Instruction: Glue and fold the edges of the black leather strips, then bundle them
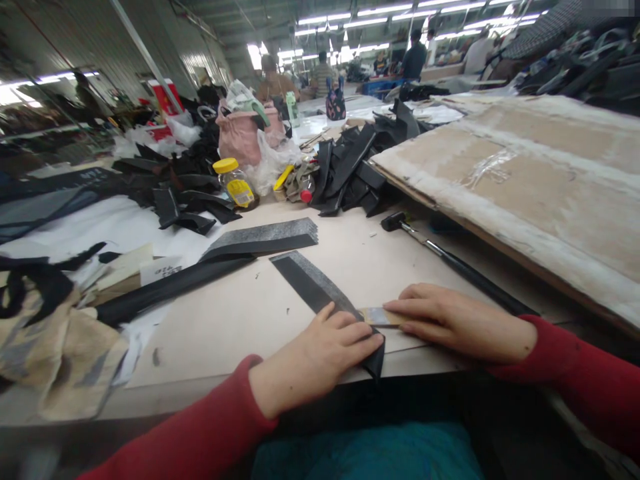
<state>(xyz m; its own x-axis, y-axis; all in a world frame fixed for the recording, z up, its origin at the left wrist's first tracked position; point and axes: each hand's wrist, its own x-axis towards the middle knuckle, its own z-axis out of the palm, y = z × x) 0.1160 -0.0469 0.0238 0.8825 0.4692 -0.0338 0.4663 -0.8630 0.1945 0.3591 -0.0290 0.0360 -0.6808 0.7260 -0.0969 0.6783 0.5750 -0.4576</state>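
Note:
A black strip (305,283) with a grey fuzzy band along one side lies slantwise on the pale tabletop. My left hand (325,357) is closed over its near end, fingers across the strip and thumb hidden. The strip's tip pokes out past these fingers at the table's front edge. In my right hand (445,320) is a short flat tool (377,316), pale and shiny, pinched between thumb and fingers. Its far end meets the strip beside my left fingertips; its exact kind is unclear. A second grey-and-black strip (270,237) rests farther back.
A hammer (440,250) with a black handle lies at the right, beside a raised padded board (520,160). Piles of black strips (350,163), a yellow-lidded jar (235,183) and a pink bag (245,133) stand behind. Cloth scraps (60,347) cover the left. Several people are in the background.

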